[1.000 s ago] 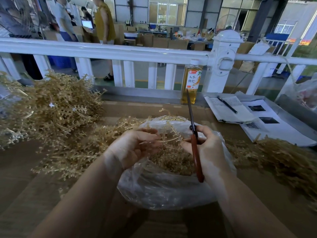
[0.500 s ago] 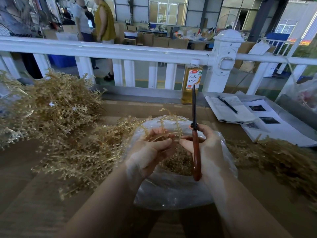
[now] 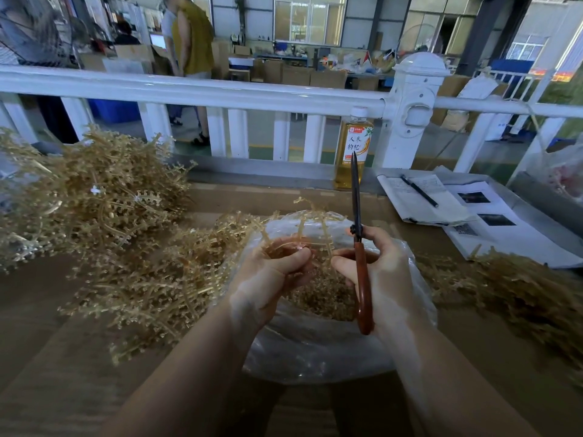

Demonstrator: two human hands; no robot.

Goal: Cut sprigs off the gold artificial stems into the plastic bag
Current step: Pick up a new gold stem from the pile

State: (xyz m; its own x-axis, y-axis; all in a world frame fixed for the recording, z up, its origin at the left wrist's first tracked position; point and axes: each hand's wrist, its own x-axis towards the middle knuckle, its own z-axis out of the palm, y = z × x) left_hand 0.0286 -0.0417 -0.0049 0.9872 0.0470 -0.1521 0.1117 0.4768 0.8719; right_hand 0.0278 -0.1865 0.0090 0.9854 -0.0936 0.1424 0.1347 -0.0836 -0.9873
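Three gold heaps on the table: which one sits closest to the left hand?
The middle heap, just left of the plastic bag and beside the left hand. The big pile lies farther back left; the third heap is past the right hand.

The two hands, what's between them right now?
In the head view, gold sprigs of the stem that the left hand pinches stand between it and the right hand, over the plastic bag.

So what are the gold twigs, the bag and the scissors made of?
The gold stem looks like moulded plastic with a dull gold coat: stiff, evenly repeated nubs. The plastic bag is thin clear film, crinkled and shiny. The scissors seem to have dark metal blades and a glossy reddish-brown handle, likely plastic.
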